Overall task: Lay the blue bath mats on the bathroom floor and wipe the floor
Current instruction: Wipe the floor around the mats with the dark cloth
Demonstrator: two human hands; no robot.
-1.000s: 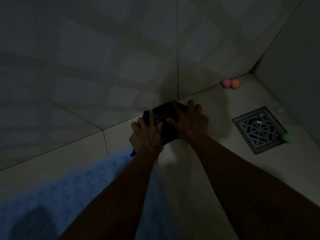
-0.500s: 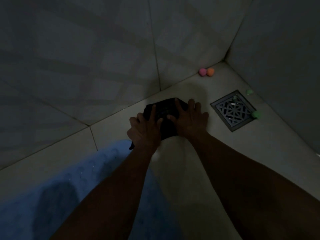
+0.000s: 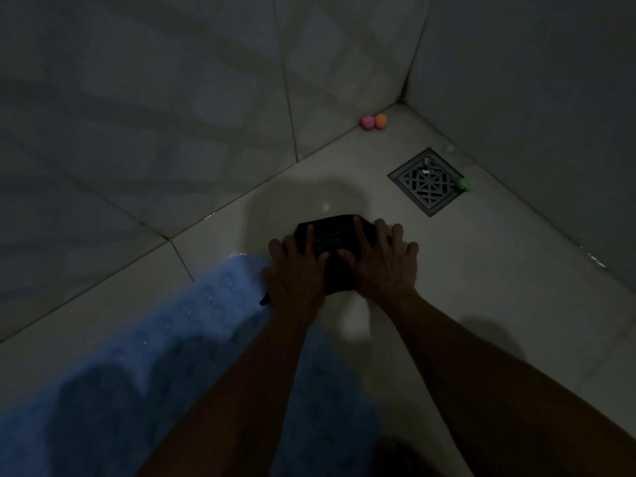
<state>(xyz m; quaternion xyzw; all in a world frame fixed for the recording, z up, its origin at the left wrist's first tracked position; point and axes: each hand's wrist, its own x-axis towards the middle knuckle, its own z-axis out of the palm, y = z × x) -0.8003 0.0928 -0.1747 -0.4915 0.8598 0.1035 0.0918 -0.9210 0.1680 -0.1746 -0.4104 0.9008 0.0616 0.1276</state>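
Observation:
A dark folded cloth (image 3: 332, 235) lies on the pale bathroom floor (image 3: 481, 287) in dim light. My left hand (image 3: 296, 273) and my right hand (image 3: 383, 263) both press flat on it, fingers spread, side by side. A blue bath mat (image 3: 155, 356) with round bumps lies flat on the floor at the lower left. Its far end reaches up to my left hand, and my left forearm crosses over it.
A square metal floor drain (image 3: 426, 180) sits to the right beyond the cloth. A pink ball (image 3: 367, 122) and an orange ball (image 3: 380, 120) rest at the wall's foot near the corner. Small green bits (image 3: 466, 184) lie by the drain. Tiled walls close in on the left and right.
Both hands have drawn the cloth back from the left wall toward me across the floor. The drain and the balls now sit further from the hands.

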